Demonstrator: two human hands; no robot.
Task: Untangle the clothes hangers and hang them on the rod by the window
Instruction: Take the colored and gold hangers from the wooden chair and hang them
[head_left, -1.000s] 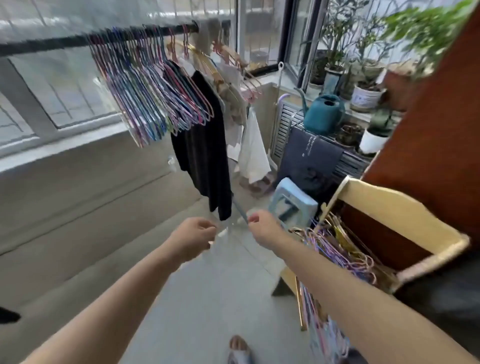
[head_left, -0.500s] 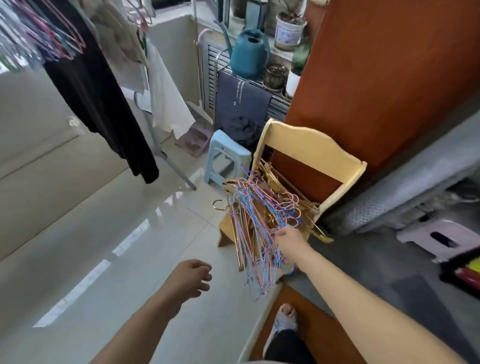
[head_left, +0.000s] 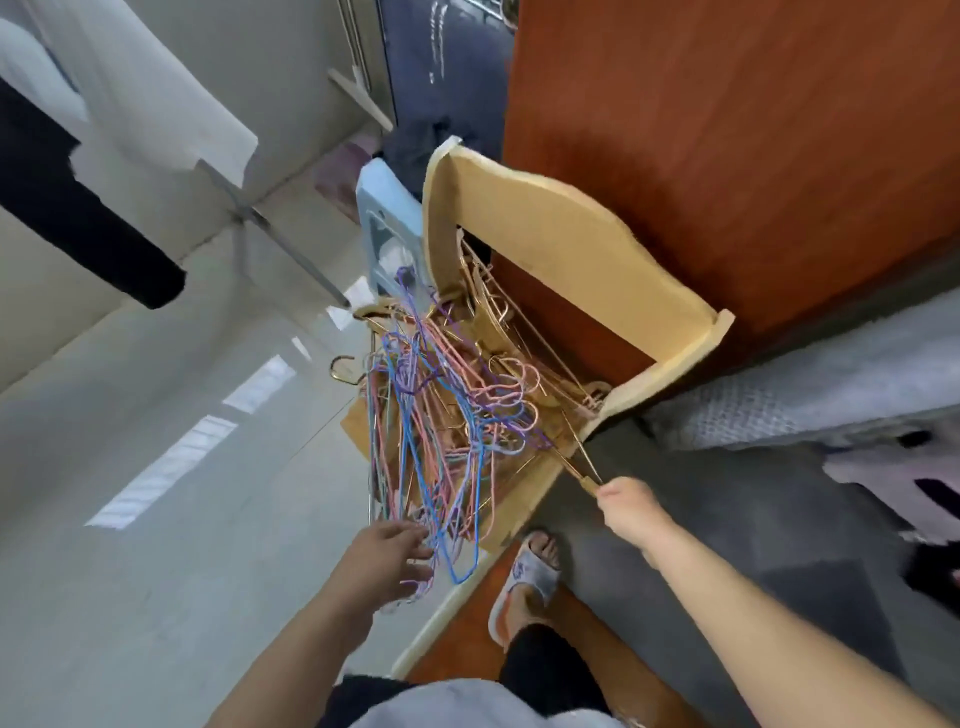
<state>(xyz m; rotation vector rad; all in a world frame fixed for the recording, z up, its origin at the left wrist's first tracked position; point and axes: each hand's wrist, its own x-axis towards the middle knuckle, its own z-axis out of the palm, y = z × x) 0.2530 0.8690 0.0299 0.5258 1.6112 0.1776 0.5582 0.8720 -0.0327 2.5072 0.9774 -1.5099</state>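
Tangled thin wire hangers (head_left: 441, 415): blue, pink, purple, gold. Pale yellow wooden chair (head_left: 561, 249). Reddish-brown wooden panel (head_left: 727, 130). Light blue plastic stool (head_left: 387, 208).

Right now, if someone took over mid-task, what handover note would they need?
Right hand: pinching the end of a gold hanger at the pile's near edge.
Left hand: open, fingers touching the coloured wire hangers that dangle off the wooden chair.
The tangle is on the chair seat.
Done: nothing visible here; the rod is out of view.
Left: free one hanger, then the rest, and hang them.
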